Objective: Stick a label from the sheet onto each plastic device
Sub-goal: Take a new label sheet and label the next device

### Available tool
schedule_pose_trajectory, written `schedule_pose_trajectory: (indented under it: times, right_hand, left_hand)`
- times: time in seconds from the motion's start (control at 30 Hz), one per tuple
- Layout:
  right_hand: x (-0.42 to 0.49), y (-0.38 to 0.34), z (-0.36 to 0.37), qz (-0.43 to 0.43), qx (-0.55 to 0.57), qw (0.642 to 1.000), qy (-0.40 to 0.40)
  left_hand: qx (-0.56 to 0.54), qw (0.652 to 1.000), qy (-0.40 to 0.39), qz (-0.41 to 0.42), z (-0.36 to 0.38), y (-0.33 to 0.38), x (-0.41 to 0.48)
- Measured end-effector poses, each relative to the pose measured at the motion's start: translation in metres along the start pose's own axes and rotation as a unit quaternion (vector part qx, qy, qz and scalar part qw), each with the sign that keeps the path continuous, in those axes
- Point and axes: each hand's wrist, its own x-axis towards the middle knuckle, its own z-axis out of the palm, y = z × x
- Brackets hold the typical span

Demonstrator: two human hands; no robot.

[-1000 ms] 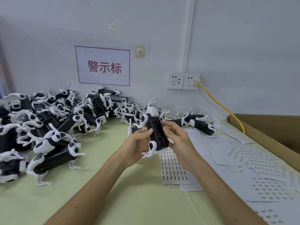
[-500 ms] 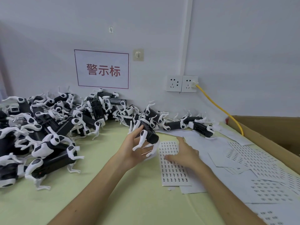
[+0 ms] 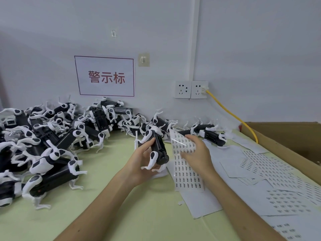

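The left hand (image 3: 141, 165), palm up with forearm raised off the desk (image 3: 121, 216), grips a black-and-white device (image 3: 159, 149) with its fingers curled round it. Just beside it, the right hand (image 3: 197, 154) bends at the wrist, fingers pinching the sheet (image 3: 188, 179), whose far end curls upward. A pile (image 3: 52, 136) of devices lies to the left.
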Motion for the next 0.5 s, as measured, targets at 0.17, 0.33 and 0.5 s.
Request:
schedule_pose_trajectory:
  times: [0.17, 0.33, 0.5]
  right_hand:
    - [-0.002, -0.007, 0.004, 0.043, 0.123, 0.990, -0.047]
    - [-0.006, -0.008, 0.009, -0.034, 0.009, 0.999, 0.007]
    - [-0.010, -0.011, 0.013, -0.172, -0.070, 0.982, 0.022]
  left_hand:
    - [0.091, 0.994, -0.065, 0.009, 0.003, 0.002, -0.003]
    - [0.114, 0.992, -0.050, 0.025, 0.002, -0.005, 0.008]
    - [0.096, 0.992, -0.054, 0.064, 0.001, -0.007, 0.011]
